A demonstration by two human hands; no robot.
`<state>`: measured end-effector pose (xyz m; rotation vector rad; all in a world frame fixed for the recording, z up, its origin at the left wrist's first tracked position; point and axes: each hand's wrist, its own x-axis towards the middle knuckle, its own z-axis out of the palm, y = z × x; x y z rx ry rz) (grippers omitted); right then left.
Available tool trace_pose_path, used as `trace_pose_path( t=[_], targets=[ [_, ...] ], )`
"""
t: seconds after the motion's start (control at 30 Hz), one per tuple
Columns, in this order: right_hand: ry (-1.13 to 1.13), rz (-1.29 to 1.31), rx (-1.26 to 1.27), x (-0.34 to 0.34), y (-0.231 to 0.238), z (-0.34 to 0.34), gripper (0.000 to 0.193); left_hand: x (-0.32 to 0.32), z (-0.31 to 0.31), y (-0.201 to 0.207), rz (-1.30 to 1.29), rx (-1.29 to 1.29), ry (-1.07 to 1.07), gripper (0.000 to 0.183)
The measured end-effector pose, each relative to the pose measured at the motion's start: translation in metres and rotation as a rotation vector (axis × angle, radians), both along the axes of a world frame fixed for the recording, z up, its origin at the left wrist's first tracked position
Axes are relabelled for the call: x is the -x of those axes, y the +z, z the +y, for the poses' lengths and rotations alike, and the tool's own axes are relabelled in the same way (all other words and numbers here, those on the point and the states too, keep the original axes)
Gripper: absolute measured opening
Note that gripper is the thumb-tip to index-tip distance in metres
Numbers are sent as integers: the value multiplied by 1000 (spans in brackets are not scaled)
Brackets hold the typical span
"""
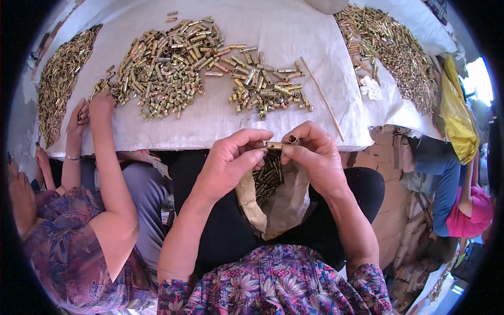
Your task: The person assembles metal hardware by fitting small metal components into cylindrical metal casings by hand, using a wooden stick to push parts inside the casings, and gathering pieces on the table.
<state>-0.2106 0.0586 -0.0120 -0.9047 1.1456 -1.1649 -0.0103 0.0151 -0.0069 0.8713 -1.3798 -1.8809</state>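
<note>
My left hand (231, 157) and my right hand (317, 157) meet just in front of the table edge, both closed. Pinched level between their fingertips is a small brass-coloured metal sleeve (274, 145). A second metal tube (293, 140), its hollow end showing, is tucked among the fingers of my right hand. Below them, between my knees, an opened bag (251, 202) holds many dark-looking metal pieces (268, 181). The nearest pile of loose metal sleeves (270, 86) lies on the white sheet (220, 113) beyond my hands.
More sleeve piles lie at centre left (163, 68), far left (65, 79) and right (394, 52). A thin wooden stick (323, 100) rests on the sheet beside crumpled white paper (370, 88). At left, a co-worker's hands (101, 105) touch sleeves. A person in pink (472, 212) is at right.
</note>
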Motion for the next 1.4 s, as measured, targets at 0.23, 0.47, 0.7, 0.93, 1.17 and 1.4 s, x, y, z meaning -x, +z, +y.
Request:
trace_pose_path(
  t=[0.23,0.47,0.7,0.93,1.17,1.4],
  targets=[
    [-57,-99,-35,-4,-3,7,9,-5,3,-10,-61,22,-21,22],
    [-63,-56,-21,-9,-7,13,9,-4,9,-8,65,-180,92,17],
    [-55,-95,-31,-9,-11,18,9,-2,16,-10,105,-205,96,14],
    [-21,-250,-63,-6,-14,19,9,-3,18,-7,-12,16,80,12],
    [160,-379,-171,4,-10,25,13,-10,23,-13,-14,78,-113,16],
    [305,-455,-220,-2,-7,34,13,-18,25,-16,165,-184,-330,21]
  ],
)
